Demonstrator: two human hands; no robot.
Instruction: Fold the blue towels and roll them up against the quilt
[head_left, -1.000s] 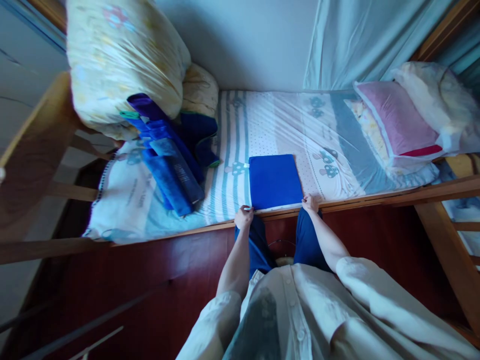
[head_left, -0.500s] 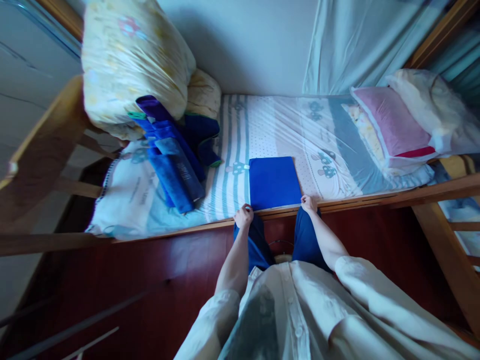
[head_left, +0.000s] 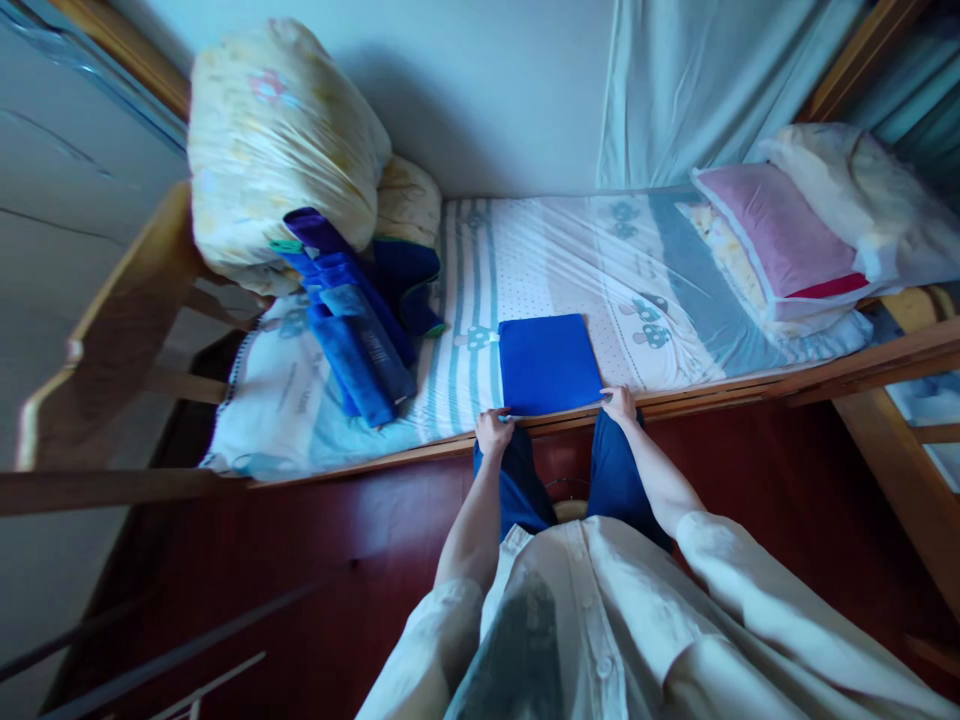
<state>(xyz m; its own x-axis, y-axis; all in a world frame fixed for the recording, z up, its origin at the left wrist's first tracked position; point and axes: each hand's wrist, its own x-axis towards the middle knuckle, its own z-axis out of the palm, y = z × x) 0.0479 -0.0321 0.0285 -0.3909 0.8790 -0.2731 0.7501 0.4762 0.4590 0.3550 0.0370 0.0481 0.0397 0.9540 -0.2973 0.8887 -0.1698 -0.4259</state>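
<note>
A flat blue square of cloth (head_left: pixel 550 362) lies near the front edge of the bed, with a small white tag at its left side. At its near left corner is my left hand (head_left: pixel 495 432), fingers bent and closed on the edge. My right hand (head_left: pixel 619 406) pinches the near right corner between thumb and fingers. The exact fingertip contact is small and partly hidden. Both forearms reach forward over my knees.
Striped, mushroom-printed bedding (head_left: pixel 574 250) covers the bed. Rolled blue fabric items (head_left: pixel 352 340) lie to the left, before a large yellow bundle (head_left: pixel 285 150). A pink pillow (head_left: pixel 780 225) rests at right. A wooden rail (head_left: pixel 720 396) runs along the front.
My left hand has shifted slightly right, its fingers reaching further onto the cloth's corner. My right hand stays at the other corner. The camera view has turned a little.
</note>
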